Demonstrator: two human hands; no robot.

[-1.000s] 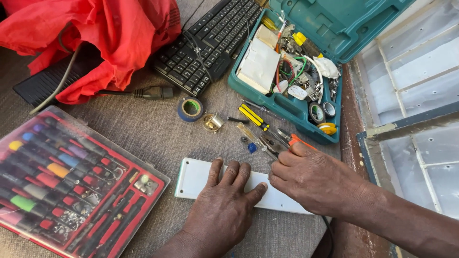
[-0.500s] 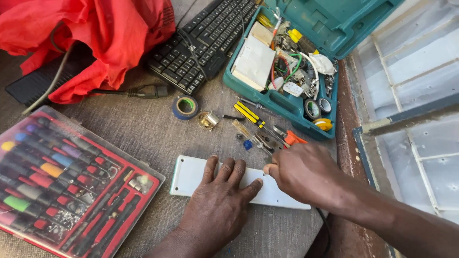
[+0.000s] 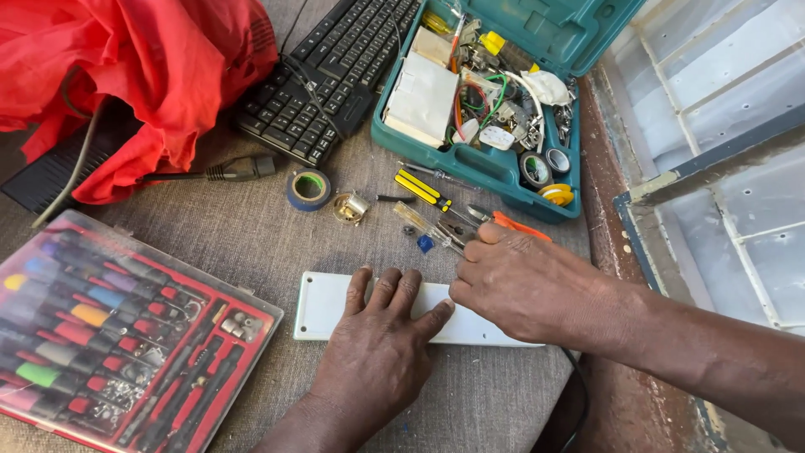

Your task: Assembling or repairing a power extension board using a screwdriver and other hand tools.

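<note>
At far left a red screwdriver set case (image 3: 126, 335) lies on the grey cloth-covered table (image 3: 226, 243), below a red bag (image 3: 126, 67). At centre, the left hand (image 3: 377, 352) lies palm-down, fingers spread flat, on the white power strip (image 3: 327, 306), gripping nothing. The right hand (image 3: 524, 289) rests curled on the strip's right end; whether it grips anything cannot be determined, and beyond it stand loose screwdrivers (image 3: 423, 189) and an open teal toolbox (image 3: 495, 92).
</note>
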